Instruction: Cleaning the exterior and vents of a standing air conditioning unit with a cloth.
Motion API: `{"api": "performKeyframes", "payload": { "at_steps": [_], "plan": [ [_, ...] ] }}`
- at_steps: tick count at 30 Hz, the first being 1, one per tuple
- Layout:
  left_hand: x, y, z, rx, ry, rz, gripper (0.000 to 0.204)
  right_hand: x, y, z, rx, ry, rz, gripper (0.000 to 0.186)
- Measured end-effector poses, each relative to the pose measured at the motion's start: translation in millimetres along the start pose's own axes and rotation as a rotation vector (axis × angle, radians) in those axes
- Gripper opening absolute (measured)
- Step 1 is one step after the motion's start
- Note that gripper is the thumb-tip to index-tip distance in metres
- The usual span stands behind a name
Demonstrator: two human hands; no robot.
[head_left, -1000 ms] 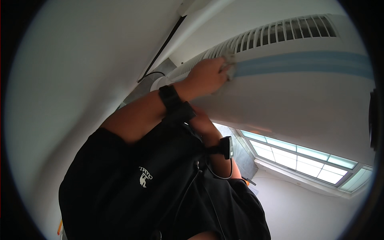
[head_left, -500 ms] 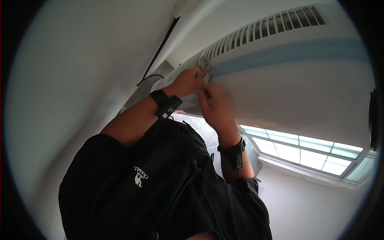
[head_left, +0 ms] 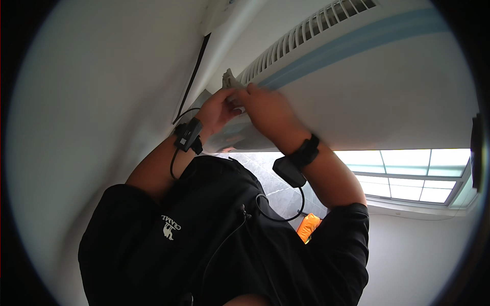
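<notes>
A crumpled grey-beige cloth (head_left: 230,80) sticks up from between my hands, at the left end of a white wall-mounted air conditioner (head_left: 357,102). My left hand (head_left: 214,109) is closed round its lower part with bent fingers. From the other side my right hand (head_left: 270,112) meets it, fingers curled in against the cloth and the left fingertips. The hands hide most of the cloth's lower part. Above them runs the unit's slatted vent (head_left: 301,38), with a pale blue stripe (head_left: 352,43) along the casing below it.
A wall (head_left: 92,92) stands close on my left, with a black strip (head_left: 196,71) and a thin cable. At right is a bright window (head_left: 408,173). An orange object (head_left: 308,227) lies below, near the grey tiled floor (head_left: 278,191). Wrist devices with cables sit on both my forearms.
Both hands and the cloth have shifted left in view, toward the unit's end. My right hand has turned, and its elbow is farther out. The orange object has come into view.
</notes>
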State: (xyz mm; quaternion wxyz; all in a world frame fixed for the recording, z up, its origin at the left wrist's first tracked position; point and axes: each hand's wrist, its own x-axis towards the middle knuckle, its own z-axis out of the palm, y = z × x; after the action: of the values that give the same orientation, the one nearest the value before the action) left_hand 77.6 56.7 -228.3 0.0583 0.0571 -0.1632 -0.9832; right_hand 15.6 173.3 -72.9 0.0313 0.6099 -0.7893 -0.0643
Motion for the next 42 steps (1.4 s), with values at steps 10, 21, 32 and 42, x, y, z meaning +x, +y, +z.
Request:
{"api": "performKeyframes", "payload": {
  "at_steps": [10, 21, 32, 42],
  "plan": [
    [5.7, -4.1, -5.7, 0.504, 0.170, 0.022, 0.018, 9.8, 5.6, -48.0, -0.383, 0.268, -0.075, 0.005],
    [14.5, -21.8, -1.4, 1.094, 0.146, 0.422, 0.038, 12.2, -11.4, 15.9, -0.481, 0.039, -0.028, 0.019],
    [-11.6, -49.1, 20.5, 1.265, 0.080, 0.750, 0.057, 16.7, -8.3, 2.1, -0.445, 0.008, 0.055, 0.030],
    [3.1, -65.5, -16.7, 1.523, 0.091, 0.646, 0.049, 14.6, -21.6, 39.7, -0.579, -0.259, 0.042, 0.043]
  ]
}}
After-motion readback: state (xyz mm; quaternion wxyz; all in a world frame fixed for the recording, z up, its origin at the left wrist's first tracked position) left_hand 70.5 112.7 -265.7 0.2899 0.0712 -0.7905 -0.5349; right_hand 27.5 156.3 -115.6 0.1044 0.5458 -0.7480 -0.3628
